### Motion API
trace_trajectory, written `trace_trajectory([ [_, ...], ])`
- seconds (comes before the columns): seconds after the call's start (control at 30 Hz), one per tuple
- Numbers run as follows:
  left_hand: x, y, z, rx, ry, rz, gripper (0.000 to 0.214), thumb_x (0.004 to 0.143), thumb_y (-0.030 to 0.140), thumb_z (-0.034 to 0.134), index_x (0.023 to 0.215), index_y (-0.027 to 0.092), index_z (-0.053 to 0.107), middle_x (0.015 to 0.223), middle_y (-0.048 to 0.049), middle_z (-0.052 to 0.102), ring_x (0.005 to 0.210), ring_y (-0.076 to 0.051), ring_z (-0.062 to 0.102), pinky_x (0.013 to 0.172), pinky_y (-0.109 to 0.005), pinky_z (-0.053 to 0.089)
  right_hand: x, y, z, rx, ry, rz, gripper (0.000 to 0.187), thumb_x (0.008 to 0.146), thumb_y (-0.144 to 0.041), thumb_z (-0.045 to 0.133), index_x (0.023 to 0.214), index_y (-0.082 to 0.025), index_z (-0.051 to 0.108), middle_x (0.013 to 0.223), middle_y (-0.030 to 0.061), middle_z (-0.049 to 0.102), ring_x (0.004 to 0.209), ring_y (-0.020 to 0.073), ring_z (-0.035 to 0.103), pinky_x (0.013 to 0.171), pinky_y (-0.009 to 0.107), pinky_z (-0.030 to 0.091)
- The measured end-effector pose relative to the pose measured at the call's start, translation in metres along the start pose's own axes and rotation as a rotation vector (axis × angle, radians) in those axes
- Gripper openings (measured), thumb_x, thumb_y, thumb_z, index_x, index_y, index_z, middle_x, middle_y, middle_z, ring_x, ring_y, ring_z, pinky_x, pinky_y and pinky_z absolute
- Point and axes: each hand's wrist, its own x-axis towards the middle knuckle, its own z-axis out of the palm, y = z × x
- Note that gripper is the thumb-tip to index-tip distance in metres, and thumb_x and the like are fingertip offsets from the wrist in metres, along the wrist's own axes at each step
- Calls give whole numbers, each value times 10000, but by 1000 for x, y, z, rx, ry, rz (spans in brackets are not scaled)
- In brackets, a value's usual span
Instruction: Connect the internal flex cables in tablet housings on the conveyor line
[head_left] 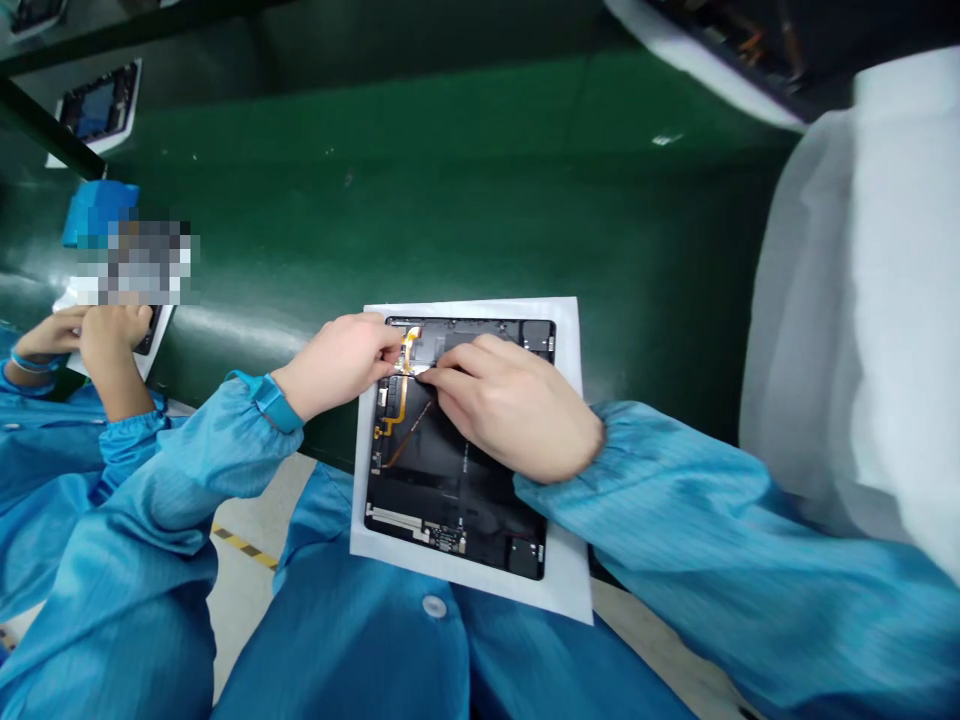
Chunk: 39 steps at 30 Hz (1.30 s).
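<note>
An opened tablet housing point(487, 490), black inside with circuit parts along its edges, lies on a white sheet point(566, 590) in front of me. An orange flex cable point(397, 412) runs down its left side. At the housing's upper left, my left hand point(337, 362) is closed in a pinch beside the cable's upper end. My right hand point(517, 405) reaches over the housing from the right, thumb and fingers pinched near a small shiny silver-white piece point(421, 368). What exactly each pinch holds is hidden by the fingertips.
Under the sheet is a green bench point(480, 220). To the left, a co-worker's hands point(112, 335) handle another device, partly blurred out, near a blue object point(94, 205). Another opened tablet point(97, 105) lies at upper left. White draped material point(847, 300) stands close on the right.
</note>
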Motion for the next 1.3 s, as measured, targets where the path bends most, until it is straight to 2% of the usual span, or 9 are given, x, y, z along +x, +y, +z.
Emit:
trace_trajectory([
  [0.23,19,-7,-2,-40,-94,173,119,796,71,633,719,143,688,726,-14,638,687,-128,569,650,-238,385,2,2,-3,-26,3,12,244,933,-139,524,898,-146,765,844,89,681,804,243,506,700,357,388],
  [0.53,15,4,-2,59,-126,125,185,880,89,528,754,131,657,793,-55,657,758,-159,603,700,-269,423,2,4,-5,-42,3,-28,240,929,-147,537,822,-151,751,809,85,669,786,237,506,693,353,372],
  [0.7,10,8,4,74,-64,90,171,937,140,498,842,130,639,875,-69,646,822,-174,612,740,-283,449,1,3,-4,-87,28,-67,226,913,-121,555,768,-152,725,764,72,655,763,225,507,685,344,367],
  [0.8,-17,13,6,-4,104,-52,87,911,223,601,897,142,631,910,-58,649,804,-159,597,707,-261,435,-1,2,-4,-99,48,-78,209,905,-106,557,802,-146,734,763,70,659,751,224,514,677,347,374],
  [0.87,-49,21,9,-50,161,-246,241,925,368,605,810,156,612,772,-31,624,683,-146,553,635,-257,392,-2,2,-4,-78,48,-65,208,906,-109,550,838,-144,743,814,79,685,761,226,529,679,352,387],
  [0.97,-102,35,20,-124,-101,-466,516,965,537,464,597,183,537,558,-12,530,545,-143,484,573,-273,313,-3,4,-2,-9,65,-34,211,903,-123,542,895,-143,751,912,91,718,805,232,562,697,355,421],
  [1.07,-137,45,42,-374,-166,-583,486,967,536,426,676,180,585,636,-31,607,616,-159,552,600,-273,330,0,10,-1,55,123,18,218,885,-122,542,930,-144,753,958,92,733,837,231,588,747,353,468],
  [1.2,-146,54,85,-695,-134,-591,470,938,579,435,759,173,589,645,-6,575,617,-146,518,588,-260,335,12,22,3,159,186,155,223,854,-123,539,903,-172,751,938,70,744,828,219,620,776,345,505],
  [1.3,-142,54,107,-860,-19,-586,506,922,620,430,759,166,581,667,-11,565,657,-153,508,607,-257,369,24,39,6,246,239,300,231,825,-131,529,891,-200,739,924,56,740,829,214,640,792,352,511],
])
